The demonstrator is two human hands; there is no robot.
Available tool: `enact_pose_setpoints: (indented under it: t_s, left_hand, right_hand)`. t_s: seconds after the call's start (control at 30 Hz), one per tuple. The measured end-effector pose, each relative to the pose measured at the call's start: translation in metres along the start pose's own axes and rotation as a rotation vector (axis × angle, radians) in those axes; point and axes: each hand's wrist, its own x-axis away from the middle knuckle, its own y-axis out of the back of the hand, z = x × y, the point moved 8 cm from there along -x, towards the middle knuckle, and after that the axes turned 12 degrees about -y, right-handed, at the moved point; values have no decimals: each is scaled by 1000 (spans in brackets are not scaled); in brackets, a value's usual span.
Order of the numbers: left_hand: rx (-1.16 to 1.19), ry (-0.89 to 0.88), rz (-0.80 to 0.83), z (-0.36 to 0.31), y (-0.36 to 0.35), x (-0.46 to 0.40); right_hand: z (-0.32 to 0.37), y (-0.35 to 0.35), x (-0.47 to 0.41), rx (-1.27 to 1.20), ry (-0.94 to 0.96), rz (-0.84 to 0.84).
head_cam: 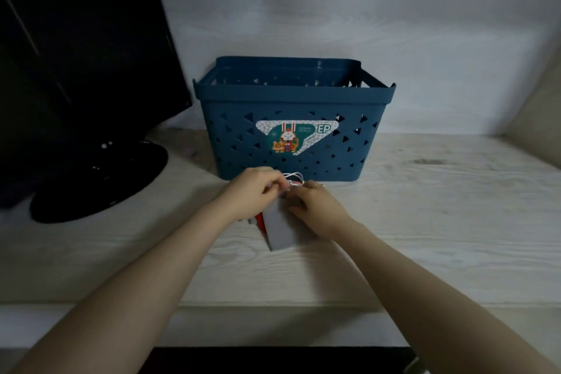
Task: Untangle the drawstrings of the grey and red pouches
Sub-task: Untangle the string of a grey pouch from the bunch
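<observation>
My left hand (253,191) has fingers curled, pinching the white drawstrings (294,178) just in front of the blue basket (291,127). Right hand (315,209) is close beside it, fingers bent onto the top of the grey pouch (279,229); red pouch (260,222) peeks out under its left edge. Both lie on the pale wood desk (425,222). Black monitor (76,70) far left, white wall (334,9) behind.

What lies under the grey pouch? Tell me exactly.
A red pouch lies beneath the grey pouch, showing only as a strip along its left edge. The rest of it is covered by the grey pouch and the hands, so how far it extends cannot be seen.
</observation>
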Motion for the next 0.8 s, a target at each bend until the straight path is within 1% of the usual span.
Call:
enact_pose_setpoints:
  t_s: [0.1, 0.17, 0.23, 0.3, 0.4, 0.47, 0.53, 0.7, 0.73, 0.8]
  left_hand:
    - [-42, -26, 26, 3, -7, 7]
    - [-108, -41, 38, 7, -10, 8]
    - [-148, -44, 36, 9, -12, 4]
    - [-144, -49, 29, 7, -12, -3]
    - [-85, -63, -47, 2, -7, -15]
    - [-62, -47, -115, 3, -3, -21]
    - [-39, 4, -131, 9, -5, -26]
    - [6, 134, -43, 28, -21, -34]
    - [3, 147, -45, 30, -22, -36]
    - [-7, 132, -100, 31, -17, -41]
  right_hand:
    - [-3, 4, 1, 53, -90, -127]
    - [0, 6, 2, 105, -76, -152]
    - [3, 14, 2, 104, -47, -151]
    - [3, 28, 0, 24, -14, -186]
    - [-5, 50, -3, -273, 10, -238]
    - [-12, 57, -6, -403, -8, -236]
    - [-20, 60, -10, -446, -30, -251]
    - [-48, 61, -24, -470, -107, -276]
    - [-53, 62, -27, -480, -129, -287]
    - [-64, 62, -31, -580, -196, -301]
